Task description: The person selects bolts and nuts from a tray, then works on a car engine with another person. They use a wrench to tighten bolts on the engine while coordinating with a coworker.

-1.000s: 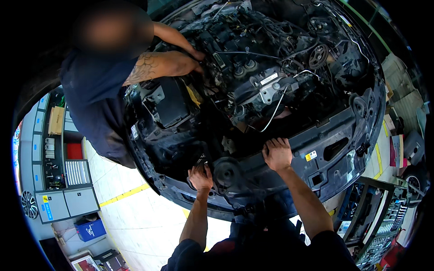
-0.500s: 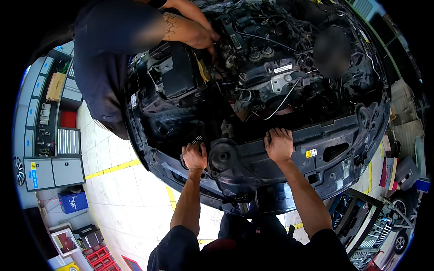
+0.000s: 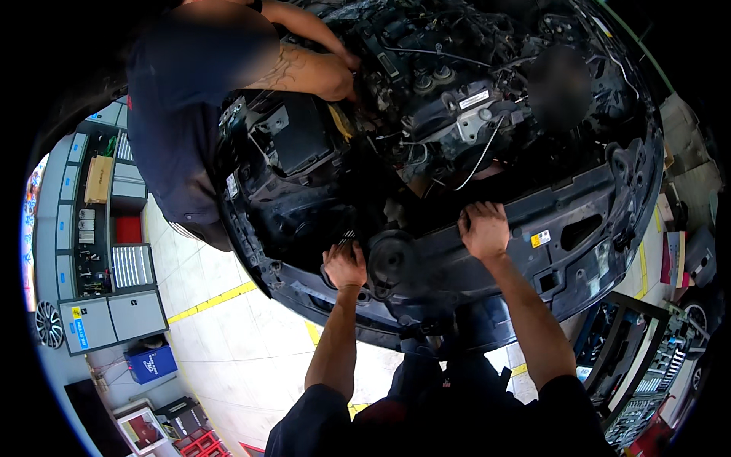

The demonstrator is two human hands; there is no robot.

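Note:
Both my hands rest on the black front panel (image 3: 525, 221) across the nose of a car with an uncovered engine bay. My left hand (image 3: 346, 266) is curled over the panel's edge, just left of a round dark raised part (image 3: 391, 260). A small ribbed piece with light stripes (image 3: 348, 237) shows at its fingertips; whether I touch it is unclear. My right hand (image 3: 485, 230) lies further right, its fingers bent over the panel's rear edge and their tips in shadow. Beyond it, a thin pale cable (image 3: 483, 164) hangs before the engine (image 3: 449, 103).
At the far left a co-worker (image 3: 171, 114) leans over the bay, a tattooed arm (image 3: 312, 72) reaching beside the engine. Grey cabinets (image 3: 137, 318) and a blue box (image 3: 151, 361) stand at the left. A tool tray with sockets (image 3: 647, 396) is at the lower right.
The whole view has shifted, so the car and my hands appear further right. My hands keep their places on the panel. The co-worker's arm stays reaching into the bay.

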